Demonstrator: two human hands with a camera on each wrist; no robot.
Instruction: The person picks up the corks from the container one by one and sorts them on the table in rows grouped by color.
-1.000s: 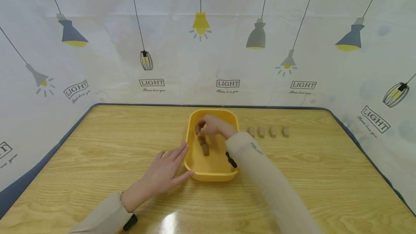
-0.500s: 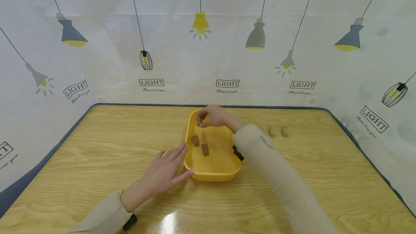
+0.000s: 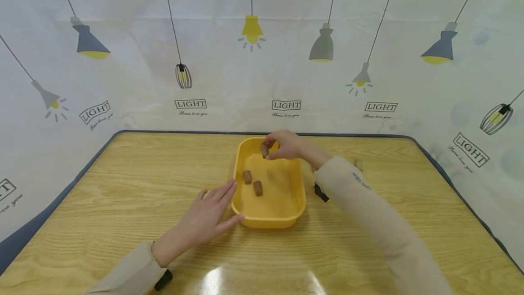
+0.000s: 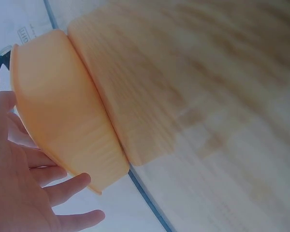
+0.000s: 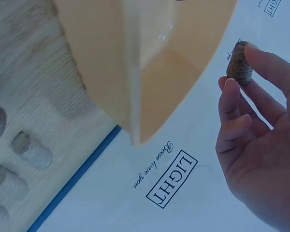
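My right hand pinches a brown cork stopper between thumb and fingers, over the far end of the yellow plastic tub. In the right wrist view this cork is seen side-on, slightly tapered, with the fingertips at its two ends. Two more corks lie on the tub floor: one cork close to the left wall, another cork slightly nearer and to the right. My left hand lies along the tub's left side with fingers extended, fingertips at the rim.
Right of the tub, several corks stand on the wooden table; one cork shows past my right sleeve, which hides others. The right wrist view shows a cork among them. A lamp-printed backdrop rises behind the table.
My right hand has lifted a cork from inside the tub and carried it up and rightward over the far end. The two remaining corks now lie apart. My left hand stays put.
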